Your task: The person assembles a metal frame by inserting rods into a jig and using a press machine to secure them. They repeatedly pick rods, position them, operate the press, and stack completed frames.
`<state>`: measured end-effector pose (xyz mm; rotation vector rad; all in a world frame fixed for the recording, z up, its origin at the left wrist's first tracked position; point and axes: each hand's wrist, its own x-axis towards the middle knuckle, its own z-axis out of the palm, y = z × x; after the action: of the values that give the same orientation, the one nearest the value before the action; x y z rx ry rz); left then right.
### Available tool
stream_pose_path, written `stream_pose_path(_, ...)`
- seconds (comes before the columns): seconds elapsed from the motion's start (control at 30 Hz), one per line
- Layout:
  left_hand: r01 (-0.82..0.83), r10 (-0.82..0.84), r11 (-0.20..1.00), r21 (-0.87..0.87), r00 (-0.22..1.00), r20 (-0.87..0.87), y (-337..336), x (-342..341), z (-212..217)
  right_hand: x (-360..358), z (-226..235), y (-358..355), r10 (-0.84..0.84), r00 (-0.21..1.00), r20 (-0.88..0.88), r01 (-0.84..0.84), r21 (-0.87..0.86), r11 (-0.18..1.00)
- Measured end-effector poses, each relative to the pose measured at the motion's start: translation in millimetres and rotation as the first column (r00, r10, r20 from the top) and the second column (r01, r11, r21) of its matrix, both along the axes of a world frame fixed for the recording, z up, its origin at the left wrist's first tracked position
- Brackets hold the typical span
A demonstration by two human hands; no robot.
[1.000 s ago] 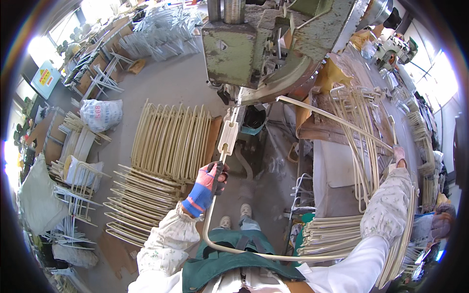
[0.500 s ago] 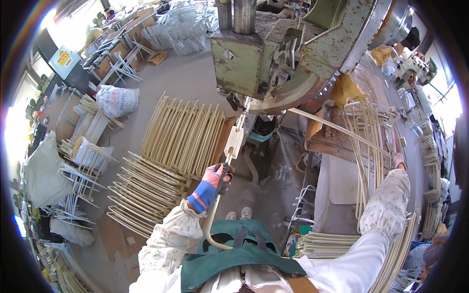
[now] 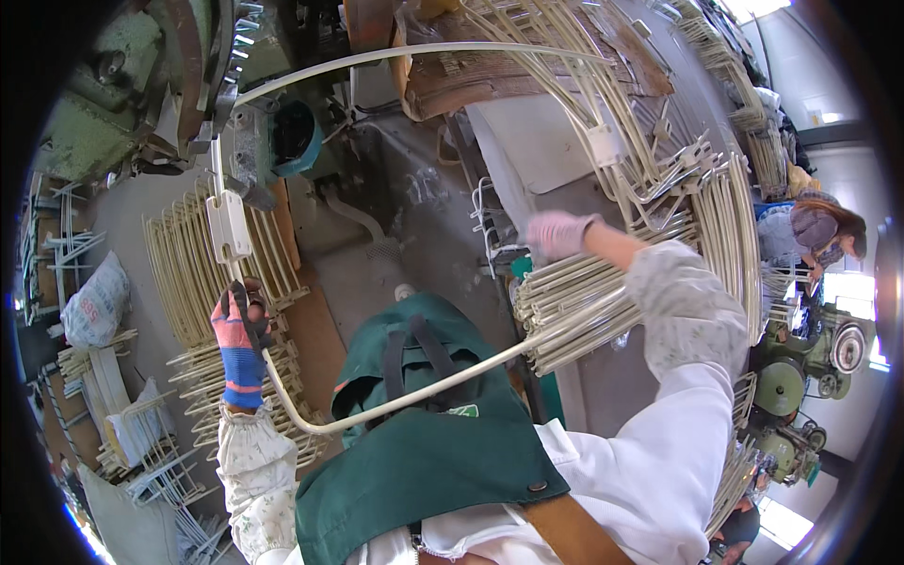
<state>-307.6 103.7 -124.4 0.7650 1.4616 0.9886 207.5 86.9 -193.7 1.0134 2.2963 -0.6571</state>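
My left hand (image 3: 243, 325), in a pink and blue glove, is closed around a cream bent metal rod (image 3: 410, 403). Above that hand the rod passes a pale slotted plate (image 3: 228, 226) and reaches up to the green machine (image 3: 118, 104); below it, the rod bends and crosses in front of my apron (image 3: 424, 461) toward the right. My right hand (image 3: 557, 235), in a pink glove, is off the rod, in the air near a pile of bent rods (image 3: 584, 306). Motion smears its fingers. Another long cream bar (image 3: 405, 55) arches from the machine to the bench.
Rows of bent rods (image 3: 179, 273) stand on the floor at left, near a white sack (image 3: 96, 301). More rods (image 3: 626, 160) lean on the cardboard-covered bench (image 3: 447, 89). At far right are another person (image 3: 819, 231) and green machines (image 3: 791, 377).
The view has turned rightward. My right hand has come away from the rods at the bench's far side and moved nearer to me. My left hand keeps its hold on the rod.
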Motion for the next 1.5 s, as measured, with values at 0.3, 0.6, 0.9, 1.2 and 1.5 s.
stream_pose_path(0.3, 0.044, -0.038, 0.996, -0.072, 0.995, 0.089, -1.6, -5.6, 18.0, 37.3, -48.3, -60.3, 0.037, 0.990, 0.139, -0.043, 0.040, 0.998)
stream_pose_path(0.6, 0.284, -0.227, 0.846, 0.451, 0.958, -0.176, -26.4, 94.7, 67.6, -150.5, 84.5, 22.7, -0.307, 0.479, -0.822, 0.533, -0.005, 0.846)
stream_pose_path(0.9, -0.387, 0.473, 0.644, 0.659, 0.879, 0.054, 12.8, 30.0, 118.2, -220.9, 188.0, 83.3, -0.065, 0.633, -0.772, 0.296, 0.163, 0.941)
stream_pose_path(1.2, -0.364, 0.265, 0.930, 0.046, 0.753, 0.602, 128.9, 94.2, 22.6, -135.5, 159.3, 134.1, -0.020, 0.820, -0.573, 0.380, 0.517, 0.767)
stream_pose_path(1.5, -0.191, 0.190, 0.980, -0.058, 0.805, 0.562, 162.2, 87.8, -38.9, -135.1, 145.0, 151.0, -0.169, 0.848, -0.503, 0.374, 0.339, 0.863)
